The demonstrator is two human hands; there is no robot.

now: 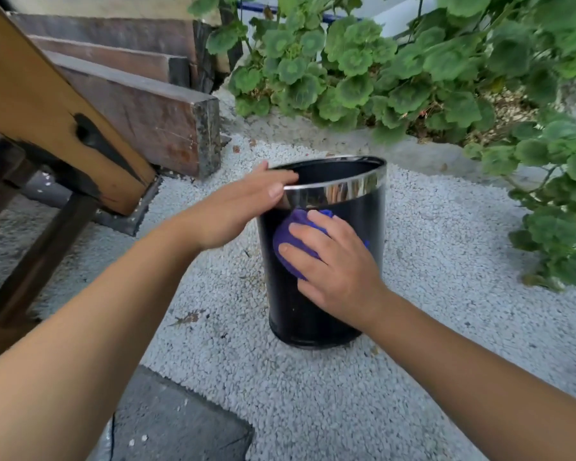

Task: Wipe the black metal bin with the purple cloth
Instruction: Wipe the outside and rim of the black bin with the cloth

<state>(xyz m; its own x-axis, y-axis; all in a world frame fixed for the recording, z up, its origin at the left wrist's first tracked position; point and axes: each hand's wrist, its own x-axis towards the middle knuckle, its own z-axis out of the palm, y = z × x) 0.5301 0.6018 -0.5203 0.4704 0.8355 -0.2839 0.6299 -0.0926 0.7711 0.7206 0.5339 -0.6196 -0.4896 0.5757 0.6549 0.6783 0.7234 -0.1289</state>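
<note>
The round black metal bin (326, 294) with its shiny chrome rim band (340, 191) stands upright on pale pebbled ground (446, 261). The left hand (243, 207) lies flat-fingered on the rim; the right hand (333, 261) presses the crumpled purple cloth (291, 234) against the bin's smooth wall.

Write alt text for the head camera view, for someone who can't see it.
A person's right hand presses a purple cloth against the side of an upright black metal bin, while the left hand steadies its shiny chrome rim. The bin stands on pale gravel, with leafy green plants behind and dark wooden beams to the left.
</note>
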